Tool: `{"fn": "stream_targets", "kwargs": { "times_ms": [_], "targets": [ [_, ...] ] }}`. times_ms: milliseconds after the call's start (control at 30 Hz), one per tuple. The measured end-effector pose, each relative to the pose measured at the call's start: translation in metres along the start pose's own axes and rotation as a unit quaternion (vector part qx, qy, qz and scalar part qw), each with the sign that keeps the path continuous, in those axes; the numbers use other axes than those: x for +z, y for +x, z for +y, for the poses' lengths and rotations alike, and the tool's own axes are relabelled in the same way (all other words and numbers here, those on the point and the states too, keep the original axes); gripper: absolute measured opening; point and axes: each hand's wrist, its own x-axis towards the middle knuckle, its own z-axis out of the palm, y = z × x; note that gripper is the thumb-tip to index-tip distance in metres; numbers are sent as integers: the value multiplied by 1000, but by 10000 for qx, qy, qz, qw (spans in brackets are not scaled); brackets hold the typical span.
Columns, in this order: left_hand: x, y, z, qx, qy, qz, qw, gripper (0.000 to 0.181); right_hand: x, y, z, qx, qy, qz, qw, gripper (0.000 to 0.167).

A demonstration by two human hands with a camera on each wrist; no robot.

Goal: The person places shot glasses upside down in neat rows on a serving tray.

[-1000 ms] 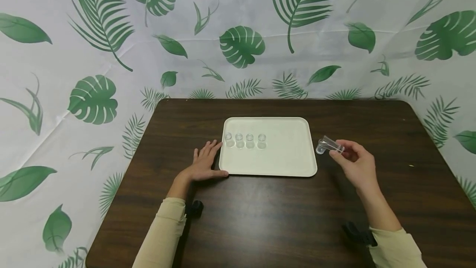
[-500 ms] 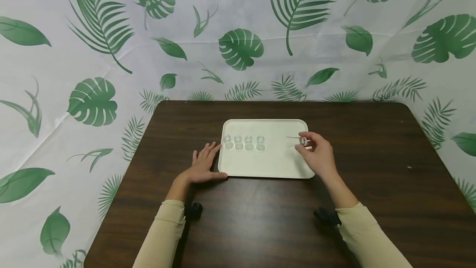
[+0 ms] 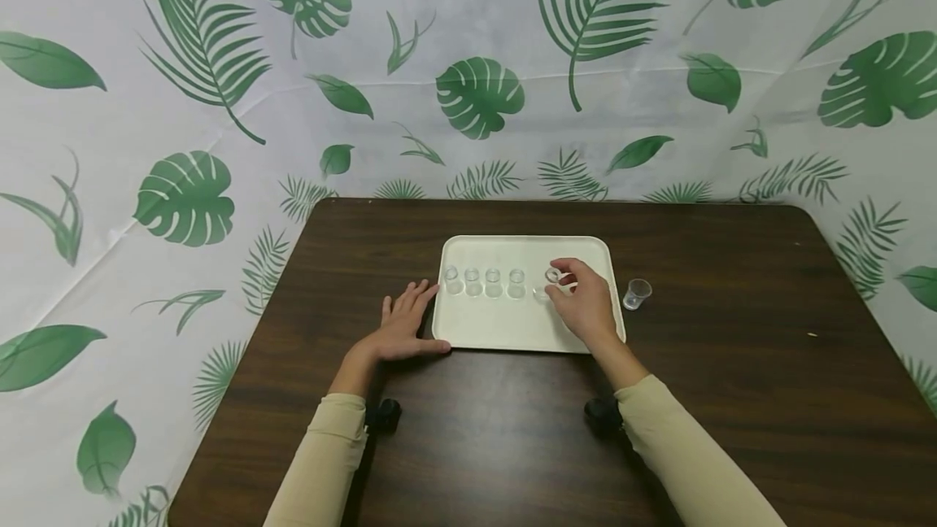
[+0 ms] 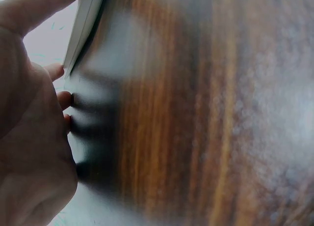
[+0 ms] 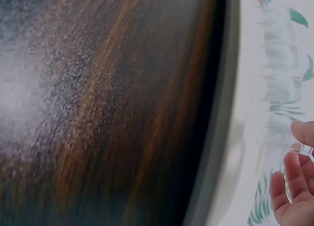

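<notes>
My right hand (image 3: 586,303) pinches a small clear cup (image 3: 552,276) between thumb and fingers over the right part of a white tray (image 3: 527,332). The held cup's small round base faces up, and its wider end is low, near the tray surface. Several matching clear cups (image 3: 494,284) stand in a row on the tray's left half, apparently upside down. With fingers spread, my left hand (image 3: 398,330) rests at the tray's left edge, its thumb by the front left corner. The left wrist view shows the palm (image 4: 34,152) beside the tray rim (image 4: 81,29).
Another clear cup (image 3: 637,293) stands mouth up on the dark wooden table (image 3: 483,429), just right of the tray. A leaf-patterned cloth (image 3: 395,104) hangs behind and beside the table.
My right hand has carried a clear cup leftward from beside the tray to over it, turning it base up. The other cup right of the tray stayed there. My left hand stays in place.
</notes>
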Motion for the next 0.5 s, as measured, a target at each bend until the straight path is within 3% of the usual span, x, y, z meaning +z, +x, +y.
{"fn": "stream_targets", "kwargs": {
  "times_ms": [500],
  "targets": [
    [0,0,1,-52,-45,-21,10000,105,13,4,6,-121,-285,-241,9992,35]
  ]
}}
